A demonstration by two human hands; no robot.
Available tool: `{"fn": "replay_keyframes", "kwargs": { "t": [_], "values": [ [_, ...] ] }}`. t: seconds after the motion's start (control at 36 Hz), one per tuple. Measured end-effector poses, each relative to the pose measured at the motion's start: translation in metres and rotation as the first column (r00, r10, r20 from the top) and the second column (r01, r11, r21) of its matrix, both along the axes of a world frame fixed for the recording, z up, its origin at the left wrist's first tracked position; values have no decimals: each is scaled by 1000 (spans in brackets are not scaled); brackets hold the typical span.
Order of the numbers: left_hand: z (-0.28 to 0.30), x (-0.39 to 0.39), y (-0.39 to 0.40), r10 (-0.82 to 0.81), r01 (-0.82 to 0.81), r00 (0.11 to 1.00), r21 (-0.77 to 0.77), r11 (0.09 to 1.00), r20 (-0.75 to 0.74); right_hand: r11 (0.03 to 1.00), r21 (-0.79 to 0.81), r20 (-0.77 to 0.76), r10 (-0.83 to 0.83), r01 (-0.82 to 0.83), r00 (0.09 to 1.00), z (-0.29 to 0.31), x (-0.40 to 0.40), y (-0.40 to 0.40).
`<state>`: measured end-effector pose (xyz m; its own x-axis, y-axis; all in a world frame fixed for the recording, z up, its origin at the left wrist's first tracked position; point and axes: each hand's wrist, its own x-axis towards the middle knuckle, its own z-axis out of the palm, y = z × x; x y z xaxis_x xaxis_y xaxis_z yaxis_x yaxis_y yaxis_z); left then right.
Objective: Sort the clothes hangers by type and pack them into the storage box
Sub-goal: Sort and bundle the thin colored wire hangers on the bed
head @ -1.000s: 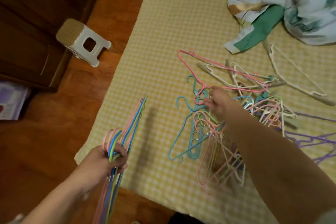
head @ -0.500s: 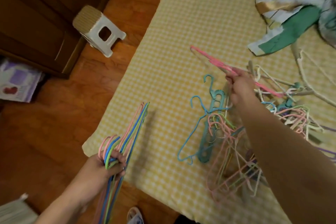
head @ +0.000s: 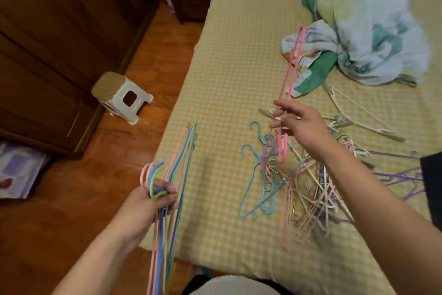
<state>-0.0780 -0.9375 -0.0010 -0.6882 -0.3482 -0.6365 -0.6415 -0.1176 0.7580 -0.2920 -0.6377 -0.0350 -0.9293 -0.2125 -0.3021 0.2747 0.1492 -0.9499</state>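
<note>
Right hand (head: 301, 124): I pinch a pink wire hanger (head: 292, 72), lifted toward 12 o'clock.
Left hand (head: 153, 201): I grip the sorted hanger bundle (head: 178, 170).
Risk: hook may snag the tangled pile (head: 299, 182) at 5 o'clock, dragging others.

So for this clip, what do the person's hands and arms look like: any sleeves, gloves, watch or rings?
Both the left hand and the right hand are bare, with no gloves. Both forearms are uncovered as far as the frame shows, so no sleeves are visible. No watch, bracelet or ring shows on either wrist or on the visible fingers, though motion blur softens fine detail.
</note>
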Motion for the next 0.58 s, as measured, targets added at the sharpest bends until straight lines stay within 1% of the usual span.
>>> {"fn": "replay_keyframes", "kwargs": {
  "t": [0.06, 0.11, 0.17, 0.22, 0.31, 0.39, 0.47, 0.58],
  "values": [
    [15, -2, -1, -31, 34, 998, 70, 997, -47, 998, -61, 9, -8, 8, 1000, 27, 25, -7],
    [29, -5, 0, -90, 102, 991, 120, 988, -102, 990, -141, 38, -19, 24, 999, 49, 48, -19],
    [41, -9, 5, -139, 162, 979, 158, 974, -147, 974, -223, 108, -21, 45, 994, 63, 69, -35],
    [50, -13, 11, -180, 213, 966, 178, 961, -186, 961, -272, 187, 1, 50, 982, 69, 87, -54],
    [60, -15, 22, -237, 280, 946, 186, 942, -220, 949, -308, 272, 22, 65, 962, 72, 110, -81],
    [66, -15, 31, -298, 349, 923, 203, 915, -243, 933, -340, 338, 7, 115, 941, 69, 127, -103],
    [69, -12, 35, -307, 357, 921, 208, 911, -241, 926, -340, 363, -34, 166, 931, 65, 133, -112],
    [67, -5, 37, -285, 327, 935, 198, 924, -214, 935, -312, 363, -44, 166, 931, 69, 137, -114]
  ]
}}
